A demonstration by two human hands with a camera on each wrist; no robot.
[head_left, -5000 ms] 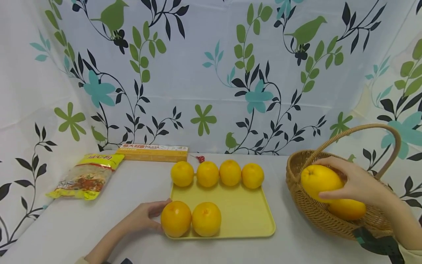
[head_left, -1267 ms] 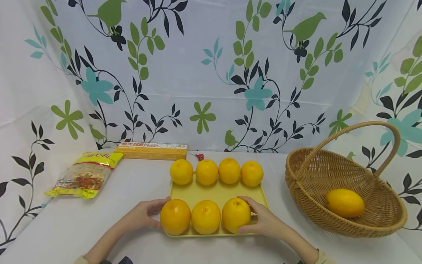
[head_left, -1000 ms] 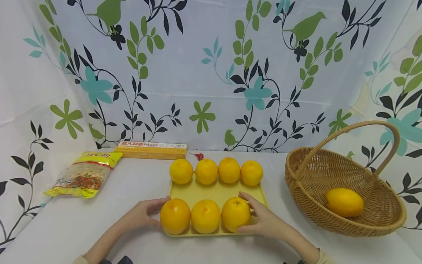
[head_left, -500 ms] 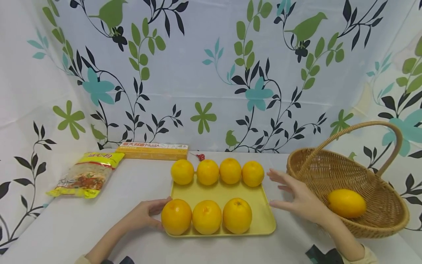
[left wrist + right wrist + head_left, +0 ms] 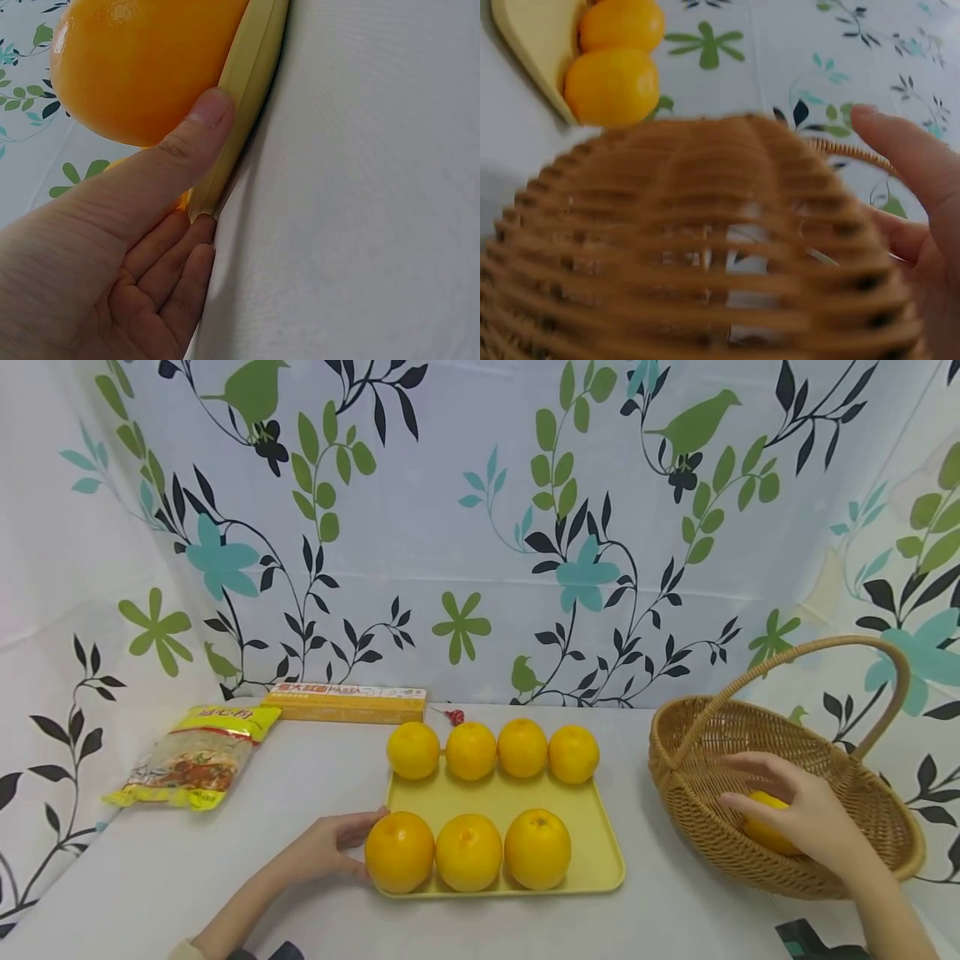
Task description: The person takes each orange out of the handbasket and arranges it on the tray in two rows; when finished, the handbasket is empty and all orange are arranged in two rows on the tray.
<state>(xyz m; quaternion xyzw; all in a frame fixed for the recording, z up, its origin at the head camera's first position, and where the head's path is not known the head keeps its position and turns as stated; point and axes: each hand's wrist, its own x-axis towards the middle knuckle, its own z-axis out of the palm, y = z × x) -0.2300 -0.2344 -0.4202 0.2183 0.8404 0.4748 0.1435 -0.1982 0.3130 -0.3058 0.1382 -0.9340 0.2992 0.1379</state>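
My left hand point(image 5: 330, 847) holds the left edge of a yellow tray point(image 5: 498, 802), its thumb point(image 5: 214, 112) on the outer side of the rim. Three oranges point(image 5: 469, 852) line the tray's front, the leftmost point(image 5: 400, 852) right beside this hand. Several more oranges point(image 5: 522, 748) stand in a row at its back edge. Over the wicker basket point(image 5: 690, 818) on the right, my right hand point(image 5: 806, 810) reaches in with thumb and fingers spread around an orange point(image 5: 761, 837), partly hiding it. In the right wrist view the basket's weave point(image 5: 705, 195) covers much of that hand's work.
A yellow bag of dry food point(image 5: 197, 756) lies at the left. Behind the tray are a pasta box point(image 5: 345, 703) and a small red object point(image 5: 454, 717). The basket handle point(image 5: 817, 647) arches over the basket. A patterned cloth point(image 5: 480, 527) hangs behind the table.
My right hand brought an orange from the basket to the front row, let go of it, then moved back right to the basket. The left hand has stayed at the tray.
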